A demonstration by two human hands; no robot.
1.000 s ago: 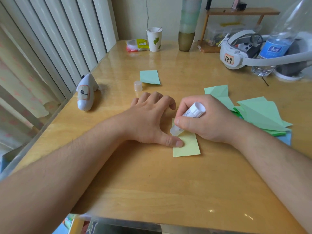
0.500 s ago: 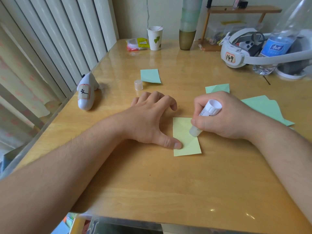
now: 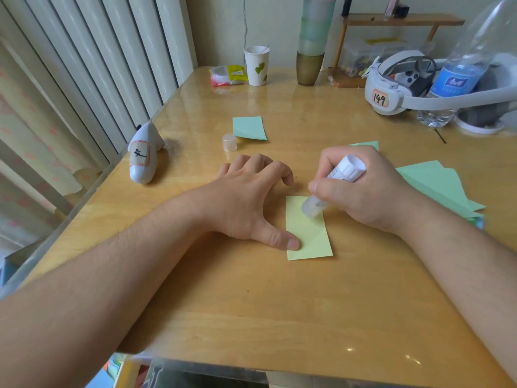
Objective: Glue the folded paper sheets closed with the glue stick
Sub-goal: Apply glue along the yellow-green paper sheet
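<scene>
Paper (image 3: 309,236): yellow-green folded sheet, flat on the tabletop (image 3: 251,303), centre of view, between the two hands.

Left to right:
- White shark-shaped gadget (image 3: 143,158) near the left edge, well apart from the work.
- Clear cap (image 3: 229,142) beyond the left hand, just beside a mint folded sheet (image 3: 249,127) lying flat.
- Left hand (image 3: 246,203): thumb tip pressed on the paper's left edge, pinning it. Other fingers loosely bent, tips resting on the tabletop, grasping nothing.
- Glue stick (image 3: 333,186): tilted, clear end down on the upper part of the paper, white end up.
- Right hand (image 3: 363,191): fingers clenched round the glue stick barrel, fist style.
- Green sheets (image 3: 436,191) stacked loosely at right, partly behind the right wrist.
- Headset (image 3: 391,88) and water bottle (image 3: 458,74) at the far right back; cup (image 3: 256,65) at the far centre back.

Handling, my read:
- Paper is thin, light and limp. Likely slides or buckles under glue drag, so it needs pinning close to the stroke.
- Thumb at the edge looks right. Stroking away from the pin should keep the sheet from bunching.
- Glued face turns tacky, so touch only dry margins or corners.
- Glue stick is rigid and light. Mid-barrel grip suffices, light pressure.
</scene>
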